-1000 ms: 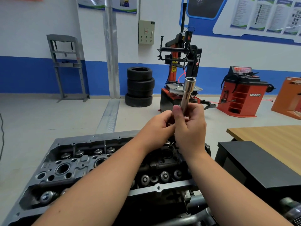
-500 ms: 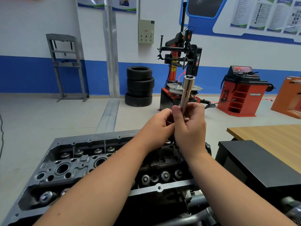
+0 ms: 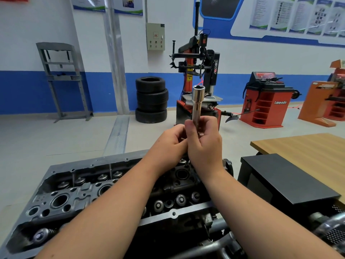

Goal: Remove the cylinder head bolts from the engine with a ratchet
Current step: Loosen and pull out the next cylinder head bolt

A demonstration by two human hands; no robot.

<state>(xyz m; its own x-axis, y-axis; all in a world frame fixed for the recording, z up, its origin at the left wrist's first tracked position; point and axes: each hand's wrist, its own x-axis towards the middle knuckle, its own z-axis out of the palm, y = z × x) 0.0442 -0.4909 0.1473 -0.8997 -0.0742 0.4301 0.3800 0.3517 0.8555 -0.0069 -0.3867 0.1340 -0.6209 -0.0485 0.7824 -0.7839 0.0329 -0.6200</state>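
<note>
**Deep socket held up above the cylinder head**

I have both bare hands raised together over the far right part of the engine. My right hand [image 3: 204, 144] is clenched around the lower end of a long, shiny chrome deep socket [image 3: 197, 104], which stands nearly upright with its open hex mouth at the top. My left hand [image 3: 169, 146] is curled in against the right one, fingers closed at the base of the socket; what exactly they pinch there is hidden behind the right hand, so I cannot tell whether a ratchet is attached.

Below my forearms lies the dark grey cast-metal cylinder head [image 3: 78, 195], open on top, stretching from near left to far right. Round bores and rows of silvery valve-spring caps [image 3: 181, 200] show along it. The socket is well above the head and touches nothing but my hands.

Just right of the engine stands a flat black box [image 3: 285, 180], with a light wooden tabletop [image 3: 308, 148] beyond it. Far across the pale floor I see a stack of black tyres [image 3: 151, 100], a red and black tyre changer [image 3: 197, 71] behind the socket, and a red wheel-balancing machine [image 3: 267, 100] at far right.
</note>
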